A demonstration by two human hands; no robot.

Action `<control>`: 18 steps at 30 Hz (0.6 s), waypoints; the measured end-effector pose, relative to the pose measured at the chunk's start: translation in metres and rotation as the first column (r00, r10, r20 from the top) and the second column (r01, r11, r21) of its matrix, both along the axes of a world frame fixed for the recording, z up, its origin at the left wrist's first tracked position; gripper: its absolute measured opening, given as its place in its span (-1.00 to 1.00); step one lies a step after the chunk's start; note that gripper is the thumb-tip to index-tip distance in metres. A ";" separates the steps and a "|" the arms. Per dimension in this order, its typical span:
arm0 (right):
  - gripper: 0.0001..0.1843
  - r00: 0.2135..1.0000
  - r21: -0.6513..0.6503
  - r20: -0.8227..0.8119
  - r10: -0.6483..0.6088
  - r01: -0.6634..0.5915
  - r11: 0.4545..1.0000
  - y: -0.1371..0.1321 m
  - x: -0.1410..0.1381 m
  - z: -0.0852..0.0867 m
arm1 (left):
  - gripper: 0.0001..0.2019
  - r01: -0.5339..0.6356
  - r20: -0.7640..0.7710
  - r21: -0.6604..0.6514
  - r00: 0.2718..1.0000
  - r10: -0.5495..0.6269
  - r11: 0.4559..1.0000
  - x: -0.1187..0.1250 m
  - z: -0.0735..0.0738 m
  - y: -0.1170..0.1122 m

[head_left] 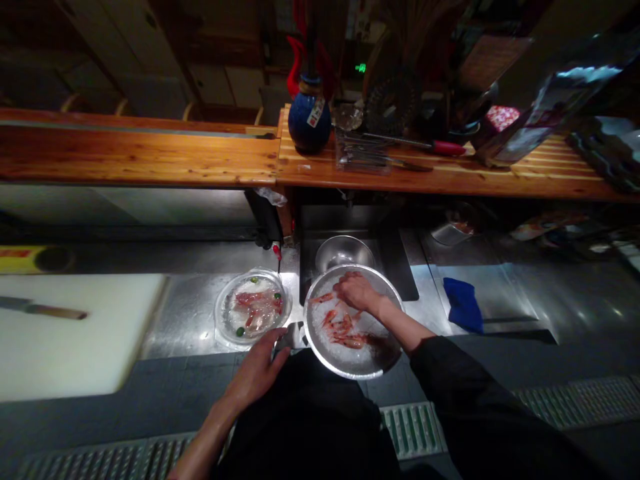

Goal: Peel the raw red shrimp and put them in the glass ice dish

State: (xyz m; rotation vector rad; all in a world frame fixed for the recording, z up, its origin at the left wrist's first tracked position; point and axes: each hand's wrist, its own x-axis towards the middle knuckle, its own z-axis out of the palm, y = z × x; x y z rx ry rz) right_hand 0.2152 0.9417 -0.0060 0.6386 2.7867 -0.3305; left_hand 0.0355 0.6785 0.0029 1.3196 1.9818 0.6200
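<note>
While my right hand (pixel 355 291) curls down onto the raw shrimp (pixel 343 328) on a round steel tray (pixel 350 375), though I can't tell if it pinches one, my left hand (pixel 255 373) grips a metal tool (pixel 293 337) at the tray's edge, perhaps shears. A clear plastic plate (pixel 220 313) sits just beside, a steel bowl (pixel 344 253) behind.

Dim interior with warm light from above: dark far background, hard glare on steel counter (pixel 190 320) and round metal tray (pixel 353 373), sheen on wooden bar top (pixel 140 157), soft-edged white cutting board (pixel 75 333) at left, wide-angle bending toward the edges.
</note>
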 end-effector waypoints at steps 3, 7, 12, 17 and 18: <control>-0.71 0.994 0.044 -0.056 -0.090 0.093 0.995 0.022 0.026 0.008 | -0.57 0.062 -0.022 0.023 0.998 -0.061 0.998 0.007 0.003 0.015; -0.71 0.987 0.037 -0.081 -0.139 0.142 0.989 0.039 0.034 -0.009 | -0.61 0.173 -0.079 0.060 0.983 -0.168 0.983 0.018 0.002 0.042; -0.65 0.956 0.012 -0.131 -0.263 0.266 0.964 0.029 0.029 -0.035 | -0.62 0.239 -0.313 0.049 0.926 -0.212 0.970 0.039 -0.007 0.072; -0.62 0.928 -0.060 -0.182 -0.326 0.321 0.945 0.009 0.040 -0.037 | -0.77 0.322 -0.582 -0.060 0.758 -0.295 0.945 0.068 -0.024 0.099; -0.65 0.939 -0.098 -0.173 -0.296 0.283 0.954 0.005 0.040 -0.038 | -0.77 0.332 -0.598 -0.098 0.734 -0.322 0.938 0.073 -0.029 0.105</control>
